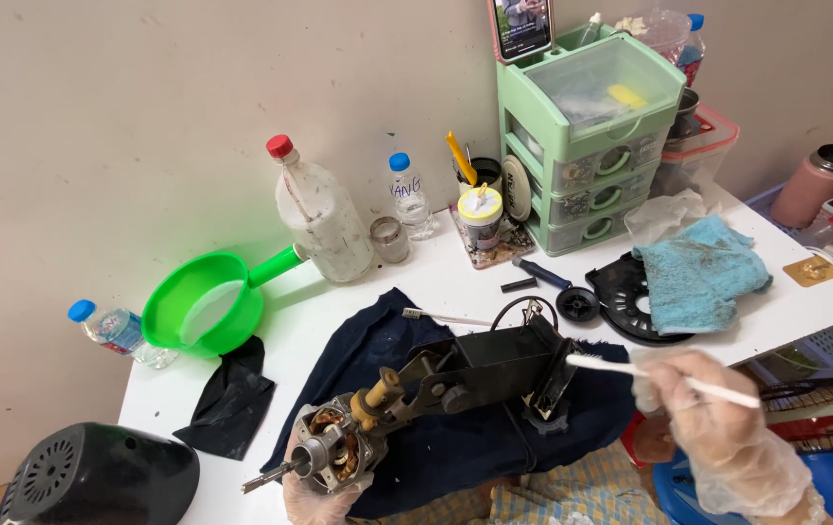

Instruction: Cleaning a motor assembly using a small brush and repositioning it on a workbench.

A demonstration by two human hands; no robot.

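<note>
Two gloved hands share the work here. Our left hand (319,496), low at the frame's edge, cups the fan motor (334,455) from beneath, fingers closed around its housing, so that the copper windings and the bare shaft (266,476) point outward and the assembly stays tilted up off the table. Our right hand (728,437) is pinched shut on a white brush handle (669,377), held like a pen; its tip rests against the black motor bracket (494,365), near the dangling wires, which suggests we hold it long for reach into the recess.

Under the motor we have a dark blue cloth (407,340) spread on the white table (358,297), probably to catch dirt and keep parts from rolling. A second white brush (441,317) lies just beyond the cloth. A black fan grille piece (625,292) sits to the right, partly under a light blue rag (703,272). Further back stand a green dipper (208,306), a red-capped plastic bottle (319,214) and a green drawer unit (587,136), well apart from our hands. A black rear cover (96,476) sits at the lower left.
</note>
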